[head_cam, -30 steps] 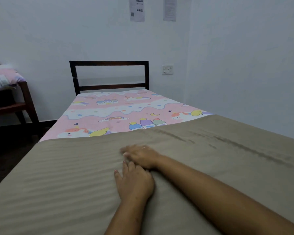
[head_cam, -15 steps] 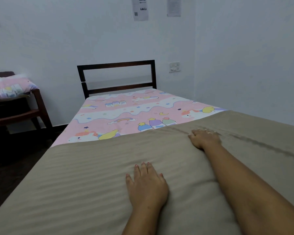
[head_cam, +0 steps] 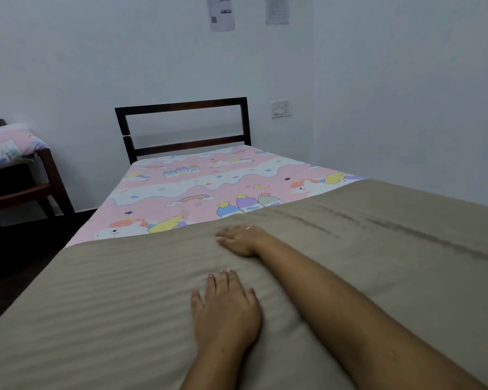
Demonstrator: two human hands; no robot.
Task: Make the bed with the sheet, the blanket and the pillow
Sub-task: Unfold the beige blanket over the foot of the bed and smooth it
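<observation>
1 ea. blanket (head_cam: 119, 305), sheet (head_cam: 209, 180), pillow (head_cam: 7, 143); 2 hands (head_cam: 226, 312) (head_cam: 240, 239), 2 papers (head_cam: 221, 12) (head_cam: 277, 9).

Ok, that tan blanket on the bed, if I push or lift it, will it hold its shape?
Probably not: the blanket puckers beside the left hand, so expect it to flop when lifted. Pushed, it would likely bunch; creases run across it beyond the right hand. It looks thin, so probably light.

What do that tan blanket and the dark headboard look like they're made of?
The blanket looks like soft woven fabric, matte, with faint tone-on-tone stripes and gentle creases; which fibre, I cannot tell. The headboard seems dark-stained wood with a slight sheen, though painted metal is possible.
</observation>
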